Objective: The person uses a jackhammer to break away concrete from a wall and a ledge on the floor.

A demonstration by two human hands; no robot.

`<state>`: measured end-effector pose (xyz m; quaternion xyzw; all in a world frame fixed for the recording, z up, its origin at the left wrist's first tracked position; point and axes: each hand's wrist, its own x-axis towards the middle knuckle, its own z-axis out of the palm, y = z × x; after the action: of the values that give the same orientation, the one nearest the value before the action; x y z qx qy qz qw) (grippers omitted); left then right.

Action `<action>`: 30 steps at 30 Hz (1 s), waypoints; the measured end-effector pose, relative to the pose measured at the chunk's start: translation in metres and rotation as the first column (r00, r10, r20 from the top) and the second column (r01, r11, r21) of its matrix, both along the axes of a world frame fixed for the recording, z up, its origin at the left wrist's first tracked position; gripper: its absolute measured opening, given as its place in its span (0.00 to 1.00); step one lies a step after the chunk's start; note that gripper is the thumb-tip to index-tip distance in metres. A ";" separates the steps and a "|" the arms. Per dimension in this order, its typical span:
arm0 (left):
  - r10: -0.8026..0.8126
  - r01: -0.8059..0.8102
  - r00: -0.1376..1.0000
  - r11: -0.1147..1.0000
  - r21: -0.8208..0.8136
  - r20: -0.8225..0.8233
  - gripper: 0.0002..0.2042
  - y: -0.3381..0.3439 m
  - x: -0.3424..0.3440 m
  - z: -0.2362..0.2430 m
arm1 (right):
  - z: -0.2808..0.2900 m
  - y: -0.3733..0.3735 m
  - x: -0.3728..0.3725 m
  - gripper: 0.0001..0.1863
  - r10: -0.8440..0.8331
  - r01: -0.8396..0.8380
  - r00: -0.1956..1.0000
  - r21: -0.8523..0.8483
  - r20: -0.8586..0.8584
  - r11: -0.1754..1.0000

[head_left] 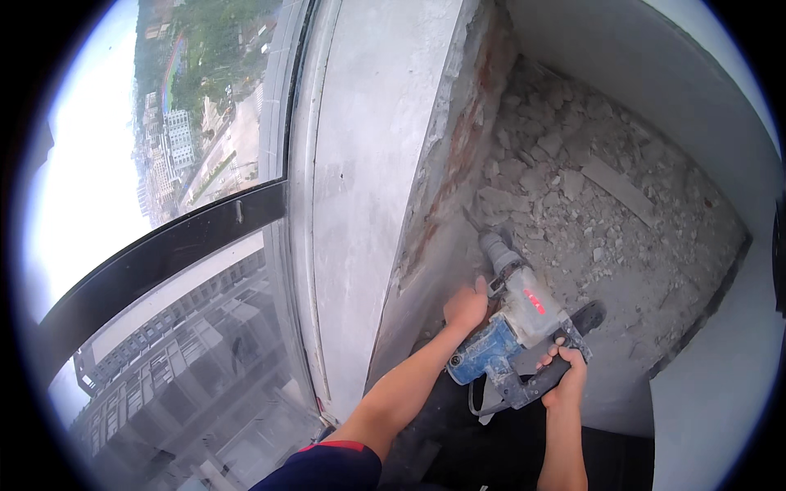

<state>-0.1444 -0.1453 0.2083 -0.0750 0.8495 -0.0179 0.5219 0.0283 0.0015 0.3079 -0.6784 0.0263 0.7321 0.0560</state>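
Observation:
A dusty rotary hammer [526, 313], grey metal with a blue motor housing, is held aslant in front of me. My left hand [467, 306] is closed at the side of its front end, where a side handle is mostly hidden by the fingers. My right hand [566, 375] wraps around the dark rear handle. The chisel bit [472, 219] points away from me toward the foot of the chipped wall [434, 204], whose broken edge shows grey mortar and reddish brick. Dust blurs the place where the tip meets the wall.
Broken rubble [565, 164] covers the corner floor, with a long flat slab piece [618, 190] on it. A dark shoe-like shape [591, 313] shows beside the tool. A grey wall [647, 57] closes the far side. At left, a dark-framed window [237, 209] looks down on buildings far below.

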 end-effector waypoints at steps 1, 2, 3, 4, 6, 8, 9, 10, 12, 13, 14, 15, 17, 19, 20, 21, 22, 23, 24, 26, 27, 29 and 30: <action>0.021 -0.021 1.000 1.000 0.022 0.016 0.36 0.000 0.010 0.012 | 0.014 -0.002 0.008 0.13 0.006 -0.006 1.000 0.023 -0.004 1.000; 0.091 -0.093 0.996 0.993 0.075 0.027 0.37 0.005 0.015 0.028 | 0.030 -0.002 0.013 0.13 0.050 -0.049 0.999 0.068 -0.008 0.996; 0.141 -0.138 0.990 0.985 0.106 -0.026 0.37 -0.006 0.025 0.030 | 0.044 -0.003 0.012 0.13 0.102 -0.097 0.994 0.109 -0.032 0.989; 0.195 -0.183 0.978 0.973 0.139 -0.075 0.38 -0.025 0.040 0.023 | 0.054 -0.003 0.013 0.13 0.155 -0.145 0.987 0.152 -0.053 0.978; 0.272 -0.245 0.950 0.954 0.172 -0.153 0.38 -0.021 0.053 0.037 | 0.062 0.001 0.025 0.13 0.140 -0.131 0.988 0.114 -0.069 0.985; 0.117 -0.106 0.986 0.989 0.099 -0.120 0.38 0.001 0.039 0.071 | 0.058 0.007 0.040 0.13 0.094 -0.089 0.992 0.054 -0.089 0.995; 0.040 -0.035 0.994 0.998 0.055 -0.097 0.37 0.004 0.032 0.083 | 0.055 0.006 0.043 0.12 0.059 -0.058 0.992 0.015 -0.112 0.998; -0.036 0.038 0.998 0.998 0.043 -0.058 0.37 0.004 0.027 0.088 | 0.053 0.005 0.044 0.12 0.020 -0.024 0.991 -0.025 -0.134 0.999; -0.094 0.094 0.991 0.996 -0.004 -0.093 0.37 0.000 0.021 0.093 | 0.046 -0.003 0.043 0.11 -0.006 -0.006 0.984 -0.071 -0.178 0.997; -0.129 0.126 0.986 0.992 -0.029 -0.108 0.37 -0.002 0.015 0.095 | 0.043 -0.008 0.040 0.11 -0.027 0.011 0.984 -0.091 -0.174 0.996; -0.145 0.143 0.983 0.989 -0.031 -0.116 0.37 -0.010 0.006 0.096 | 0.038 -0.017 0.033 0.11 -0.056 0.032 0.982 -0.133 -0.182 0.991; -0.163 0.160 0.981 0.987 -0.034 -0.103 0.37 -0.015 0.000 0.091 | 0.035 -0.025 0.029 0.11 -0.086 0.056 0.979 -0.166 -0.182 0.985; -0.198 0.196 0.978 0.980 -0.033 -0.069 0.37 -0.020 -0.013 0.080 | 0.029 -0.034 0.024 0.10 -0.071 0.049 0.987 -0.151 -0.144 0.987; -0.202 0.200 0.978 0.979 -0.040 -0.051 0.37 -0.019 -0.017 0.080 | 0.026 -0.035 0.021 0.10 -0.074 0.051 0.989 -0.175 -0.128 0.983; -0.199 0.198 0.979 0.979 -0.040 -0.042 0.37 -0.018 -0.015 0.079 | 0.029 -0.030 0.019 0.10 -0.058 0.039 0.994 -0.178 -0.098 0.983; -0.195 0.194 0.980 0.980 -0.041 -0.033 0.37 -0.018 -0.014 0.077 | 0.031 -0.028 0.015 0.10 -0.045 0.029 0.995 -0.166 -0.093 0.986; -0.164 0.164 0.986 0.986 -0.043 -0.016 0.37 -0.023 -0.013 0.072 | 0.035 -0.026 0.009 0.10 -0.032 0.018 0.996 -0.155 -0.089 0.988; -0.136 0.136 0.991 0.990 -0.046 -0.006 0.37 -0.027 -0.015 0.070 | 0.039 -0.025 0.004 0.10 -0.022 0.009 0.995 -0.142 -0.093 0.990; -0.107 0.108 0.994 0.993 -0.049 0.004 0.37 -0.029 -0.016 0.068 | 0.040 -0.026 0.003 0.10 -0.017 0.005 0.996 -0.140 -0.088 0.990; -0.148 0.147 0.989 0.987 -0.056 -0.012 0.37 -0.029 -0.016 0.069 | 0.037 -0.032 -0.001 0.10 -0.012 0.000 0.996 -0.136 -0.085 0.991; -0.171 0.169 0.985 0.984 -0.061 -0.023 0.37 -0.028 -0.018 0.070 | 0.036 -0.035 -0.003 0.10 -0.029 0.020 0.997 -0.121 -0.073 0.992; -0.155 0.155 0.988 0.988 0.001 -0.023 0.37 -0.029 -0.029 0.062 | 0.035 -0.043 -0.012 0.10 -0.062 0.056 0.996 -0.102 -0.057 0.993; -0.145 0.146 0.989 0.989 0.026 -0.026 0.37 -0.031 -0.036 0.058 | 0.032 -0.041 -0.019 0.10 -0.042 0.036 0.998 -0.117 -0.053 0.992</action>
<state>-0.1801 -0.1760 0.2662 -0.0060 0.8591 -0.0432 0.5099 0.0093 -0.0393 0.3396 -0.6592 0.0838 0.7466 0.0300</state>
